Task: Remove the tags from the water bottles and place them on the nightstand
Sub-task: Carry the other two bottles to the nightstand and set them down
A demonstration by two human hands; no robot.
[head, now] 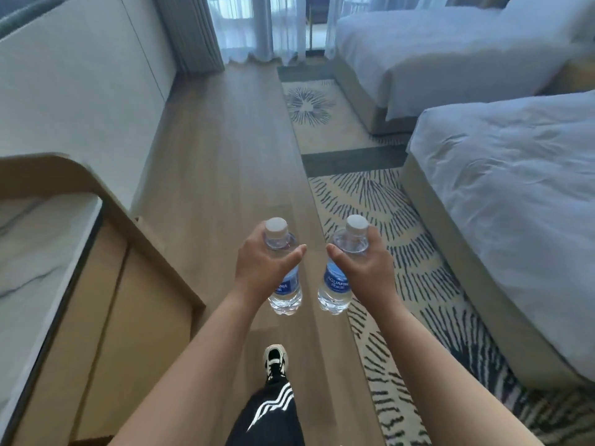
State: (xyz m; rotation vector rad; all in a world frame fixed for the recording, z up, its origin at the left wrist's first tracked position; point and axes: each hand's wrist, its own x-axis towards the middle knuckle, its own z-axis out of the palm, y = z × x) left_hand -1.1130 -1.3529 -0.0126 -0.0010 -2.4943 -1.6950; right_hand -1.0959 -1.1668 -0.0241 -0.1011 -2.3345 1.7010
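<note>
I hold two clear water bottles with white caps and blue labels upright over the wooden floor. My left hand [257, 265] grips the left water bottle [285, 294] around its upper body. My right hand [367, 268] grips the right water bottle [333, 291] the same way. The two bottles hang side by side, a small gap apart. No tag shows on either neck. The nightstand is not in view.
A wooden counter with a marble top [48, 252] stands at my left. Two beds with white linen, the near one [515, 204] and the far one [434, 53], line the right side, beside a patterned rug [402, 252]. Curtains [257, 27] hang at the far end. My foot [275, 362] steps on the floor.
</note>
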